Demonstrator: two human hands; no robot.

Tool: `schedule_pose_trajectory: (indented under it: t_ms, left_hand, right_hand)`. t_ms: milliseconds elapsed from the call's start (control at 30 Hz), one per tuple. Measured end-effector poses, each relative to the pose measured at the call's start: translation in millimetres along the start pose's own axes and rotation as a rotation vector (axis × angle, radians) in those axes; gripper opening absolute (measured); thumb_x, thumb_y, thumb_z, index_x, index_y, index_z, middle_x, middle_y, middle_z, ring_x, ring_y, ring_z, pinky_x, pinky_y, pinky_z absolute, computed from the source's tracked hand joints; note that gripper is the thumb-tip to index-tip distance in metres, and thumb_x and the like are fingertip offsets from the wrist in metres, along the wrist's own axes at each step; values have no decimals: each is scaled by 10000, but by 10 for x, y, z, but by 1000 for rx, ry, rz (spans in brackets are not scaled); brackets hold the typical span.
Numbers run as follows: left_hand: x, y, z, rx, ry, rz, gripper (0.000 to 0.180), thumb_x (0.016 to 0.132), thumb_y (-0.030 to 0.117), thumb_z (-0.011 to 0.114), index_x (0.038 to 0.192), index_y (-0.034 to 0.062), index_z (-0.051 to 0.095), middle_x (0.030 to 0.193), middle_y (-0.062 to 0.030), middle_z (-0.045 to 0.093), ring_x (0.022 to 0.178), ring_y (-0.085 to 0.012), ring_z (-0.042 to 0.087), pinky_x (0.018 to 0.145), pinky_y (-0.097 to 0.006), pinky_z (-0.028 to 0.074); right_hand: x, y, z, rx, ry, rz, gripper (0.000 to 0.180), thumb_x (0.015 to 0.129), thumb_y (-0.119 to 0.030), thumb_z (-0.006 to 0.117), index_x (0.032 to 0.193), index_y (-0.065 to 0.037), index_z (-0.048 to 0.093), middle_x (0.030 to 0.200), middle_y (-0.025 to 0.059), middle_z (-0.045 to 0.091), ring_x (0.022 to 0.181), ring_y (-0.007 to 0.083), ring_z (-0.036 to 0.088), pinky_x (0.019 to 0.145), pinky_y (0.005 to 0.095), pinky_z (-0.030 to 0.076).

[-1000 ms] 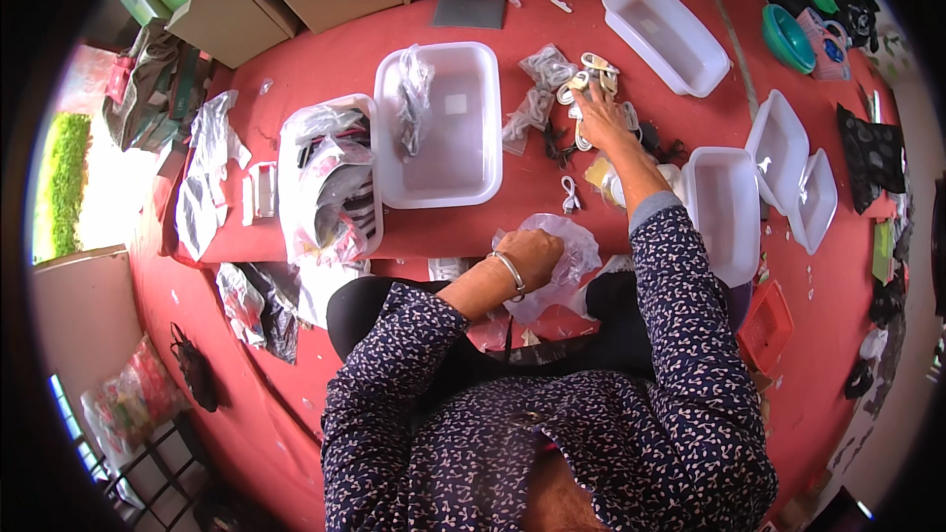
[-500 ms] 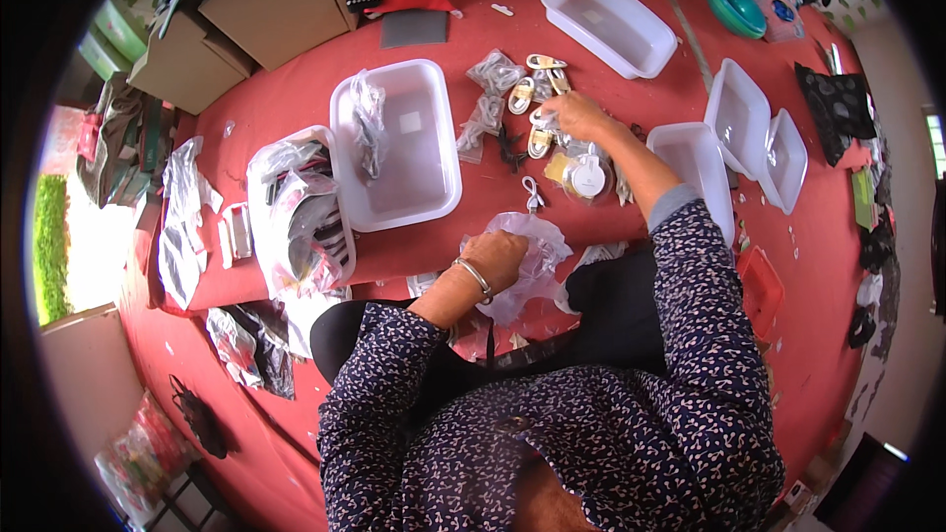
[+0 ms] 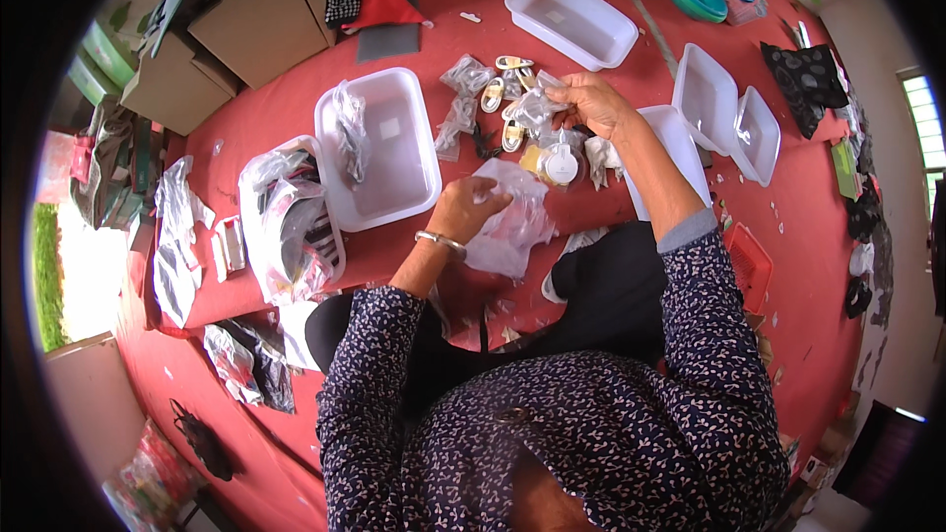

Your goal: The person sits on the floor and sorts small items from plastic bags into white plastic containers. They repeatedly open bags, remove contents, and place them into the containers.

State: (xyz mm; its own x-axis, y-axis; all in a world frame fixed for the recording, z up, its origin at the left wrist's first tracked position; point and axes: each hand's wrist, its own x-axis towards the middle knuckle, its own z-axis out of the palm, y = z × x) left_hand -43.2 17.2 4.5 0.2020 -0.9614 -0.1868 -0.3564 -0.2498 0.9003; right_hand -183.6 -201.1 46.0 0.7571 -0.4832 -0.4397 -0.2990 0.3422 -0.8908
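Observation:
My left hand (image 3: 471, 209), with a bangle at its wrist, is closed on the edge of a thin, whitish plastic bag (image 3: 512, 222) that hangs over the table's near edge. Farther right, my right hand (image 3: 599, 106) pinches a small clear plastic packet (image 3: 537, 110); its contents are too blurred to name. Coiled white cables (image 3: 493, 94) lie beside and partly beneath that packet. Just left of them rest more clear packets (image 3: 463, 74). A round white device (image 3: 561, 164) in clear wrapping sits below my right hand, next to a yellowish piece (image 3: 532, 158).
A white tub (image 3: 432, 163) with one bagged item stands left, beside a tub full of bagged goods (image 3: 296, 217). Other white tubs stand at the back (image 3: 572, 20) and right (image 3: 705, 99). A red basket (image 3: 747, 266) lies lower right; cardboard boxes (image 3: 261, 20) stand far left.
My right hand has lifted a clear packet from near the cables. My left hand has moved up and left, still holding the whitish bag. The whole view has shifted slightly.

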Motion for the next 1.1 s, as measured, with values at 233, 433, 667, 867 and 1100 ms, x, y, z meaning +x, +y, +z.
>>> schedule_pose_trajectory:
  t_ms: [233, 433, 667, 867, 1100]
  left_hand:
    - [-9, 43, -44, -446, -39, -26, 421, 787, 375, 578, 926, -22, 596, 840, -65, 602, 745, -123, 516, 718, -256, 396]
    - [-27, 42, -70, -866, -19, -141, 179, 819, 209, 565, 830, 38, 615, 721, -13, 599, 643, -66, 532, 564, -199, 409]
    - [-29, 154, -159, -761, 1, -116, 121, 811, 141, 565, 835, 35, 616, 710, -12, 606, 575, -63, 520, 543, -193, 426]
    - [9, 10, -194, -716, 212, -102, 150, 809, 95, 544, 923, 5, 577, 800, -19, 601, 541, -15, 408, 485, -150, 314]
    - [7, 61, -217, -707, 243, -89, 256, 794, 128, 579, 993, -31, 557, 878, -46, 586, 755, -77, 512, 658, -174, 397]
  right_hand:
    - [-181, 38, 706, -268, -32, -127, 212, 810, -239, 550, 745, -41, 591, 654, 15, 573, 477, 55, 501, 427, 185, 399]
    - [-225, 44, 942, -79, -3, -168, 213, 797, -244, 573, 807, -32, 591, 617, -9, 532, 454, 36, 467, 405, 152, 381]
    - [-252, 114, 1148, 164, 93, -198, 261, 728, -219, 659, 902, -41, 582, 602, -25, 502, 429, 30, 390, 391, 145, 312]
    - [-237, -47, 675, 238, 228, -215, 213, 721, -223, 662, 815, -38, 611, 595, -28, 513, 429, 38, 390, 370, 159, 273]
    - [-245, 9, 753, 305, 136, -215, 141, 747, -190, 629, 789, -64, 582, 641, -21, 535, 498, 56, 471, 454, 176, 355]
